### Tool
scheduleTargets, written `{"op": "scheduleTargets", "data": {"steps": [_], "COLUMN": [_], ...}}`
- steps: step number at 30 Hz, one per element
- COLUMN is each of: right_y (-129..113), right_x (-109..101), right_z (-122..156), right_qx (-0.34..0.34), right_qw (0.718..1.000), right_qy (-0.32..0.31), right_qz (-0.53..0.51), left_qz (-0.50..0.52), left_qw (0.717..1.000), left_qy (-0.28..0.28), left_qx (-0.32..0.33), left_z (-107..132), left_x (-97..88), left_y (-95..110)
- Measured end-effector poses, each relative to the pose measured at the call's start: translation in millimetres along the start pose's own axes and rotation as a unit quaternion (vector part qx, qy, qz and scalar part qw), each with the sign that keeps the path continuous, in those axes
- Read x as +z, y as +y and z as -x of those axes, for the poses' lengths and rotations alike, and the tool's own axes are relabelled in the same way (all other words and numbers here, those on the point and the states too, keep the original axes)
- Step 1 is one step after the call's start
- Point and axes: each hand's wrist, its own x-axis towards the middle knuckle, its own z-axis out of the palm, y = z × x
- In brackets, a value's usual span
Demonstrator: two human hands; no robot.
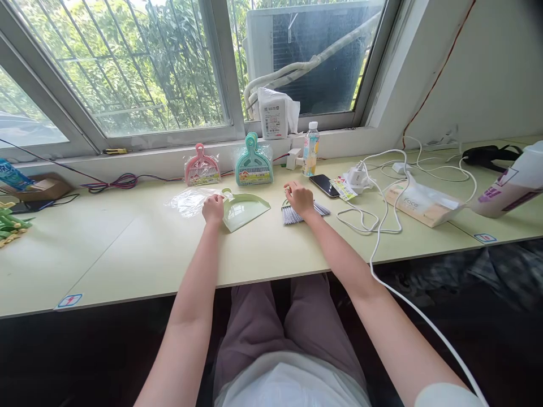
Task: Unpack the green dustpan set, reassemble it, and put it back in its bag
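Observation:
My left hand (212, 208) closes on the rear edge of a pale green plastic dustpan (245, 210), near its handle. A crumpled clear plastic wrapper (190, 202) lies against that hand on the left. My right hand (300, 199) grips the top of a small hand brush with grey bristles (299, 216), and its green back is mostly hidden by my fingers. Behind them stand a pink dustpan set (202, 167) and a teal dustpan set (253, 163), both sealed in clear plastic.
A black smartphone (324, 185), a plastic water bottle (311, 150) and a tissue pack (418, 206) sit to the right on the pale green desk (139, 254). White cables (377, 220) sprawl there and trail over the desk's front edge. Window bars stand behind.

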Motion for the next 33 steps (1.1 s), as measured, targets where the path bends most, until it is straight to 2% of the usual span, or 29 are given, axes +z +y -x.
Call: {"op": "scheduleTargets", "data": {"steps": [28,33], "right_y": [6.8,10.9], "right_x": [6.1,9.8], "right_z": [-1.2,-2.5], "right_qx": [0.021,0.044], "right_qw": [0.999,0.998], "right_qy": [-0.028,-0.044], "right_qz": [-0.003,0.001], "left_qz": [-0.021,-0.023], "left_qw": [1.0,1.0], "left_qy": [-0.019,-0.021], "left_qx": [-0.003,-0.003], "left_z": [4.2,3.9], "left_x": [-0.1,0.3], "left_y": [4.4,4.5]}}
